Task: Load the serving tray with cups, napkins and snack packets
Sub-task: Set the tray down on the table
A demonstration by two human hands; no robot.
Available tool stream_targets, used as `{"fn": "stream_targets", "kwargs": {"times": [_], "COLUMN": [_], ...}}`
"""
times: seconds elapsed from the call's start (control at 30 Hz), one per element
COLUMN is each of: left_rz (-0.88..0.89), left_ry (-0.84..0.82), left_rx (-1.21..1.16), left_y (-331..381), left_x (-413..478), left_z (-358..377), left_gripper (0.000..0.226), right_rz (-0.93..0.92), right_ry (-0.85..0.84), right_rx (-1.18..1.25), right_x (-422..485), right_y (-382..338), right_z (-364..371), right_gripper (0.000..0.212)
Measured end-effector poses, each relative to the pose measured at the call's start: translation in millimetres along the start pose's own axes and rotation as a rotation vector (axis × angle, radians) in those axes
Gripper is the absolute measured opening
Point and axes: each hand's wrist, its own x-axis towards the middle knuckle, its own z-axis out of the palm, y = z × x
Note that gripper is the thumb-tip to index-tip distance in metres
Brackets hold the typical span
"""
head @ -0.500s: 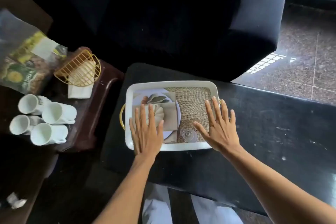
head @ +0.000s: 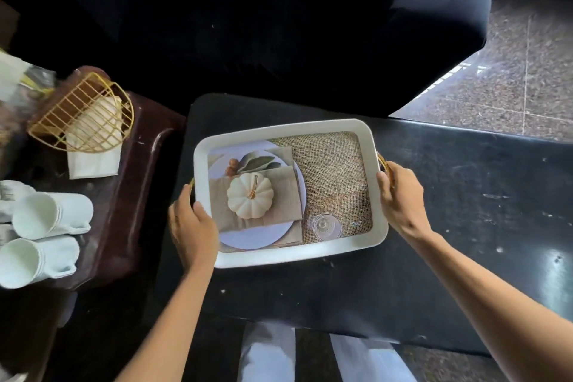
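A white serving tray (head: 279, 130) with gold handles and a printed picture of a pumpkin, plate and burlap on its floor lies on a black table (head: 465, 195). My left hand (head: 192, 226) grips its left handle and edge. My right hand (head: 400, 198) grips its right gold handle. Nothing real lies in the tray. Several white cups (head: 49, 214) lie on their sides on a brown side table (head: 136, 183) at the left. White napkins (head: 93, 158) sit there under a gold wire holder (head: 83, 112). Snack packets (head: 18, 84) show blurred at the far left edge.
A dark armchair (head: 279, 25) stands behind the black table. Speckled stone floor (head: 527, 56) lies at the right. My legs in light trousers (head: 269, 350) show below the table's near edge.
Both hands have moved from lying flat over the tray to its two ends and closed on the handles. The view has shifted closer and the tray sits slightly turned.
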Motion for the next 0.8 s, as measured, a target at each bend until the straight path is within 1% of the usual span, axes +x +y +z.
{"fn": "stream_targets", "kwargs": {"times": [0.07, 0.1, 0.17, 0.23, 0.4, 0.53, 0.8], "left_rz": [-0.078, -0.139, -0.261, -0.325, -0.295, -0.271, -0.237], "left_ry": [0.031, 0.039, 0.054, 0.061, 0.043, -0.003, -0.160], "left_rx": [-0.081, -0.124, -0.214, -0.289, -0.387, -0.404, -0.409], "left_y": [1, 0, 1, 2, 15, 31, 72], "left_x": [7, 12, 24, 32, 30, 16, -37], "left_z": [-1, -2, -3, -3, 2, 16, 60], "left_gripper": [0.041, 0.040, 0.036, 0.032, 0.028, 0.026, 0.019], "right_rz": [0.032, 0.055, 0.102, 0.154, 0.271, 0.321, 0.464], "right_ry": [0.048, 0.060, 0.051, 0.050, 0.125, 0.166, 0.258], "right_rx": [0.023, 0.019, 0.014, 0.063, 0.245, 0.276, 0.302], "right_x": [3, 5, 7, 6, -7, -26, -66], "right_y": [-2, -3, -4, -3, 11, 36, 102], "right_z": [0, 0, 0, -1, -18, -47, -96], "right_gripper": [0.024, 0.024, 0.020, 0.017, 0.019, 0.021, 0.021]}}
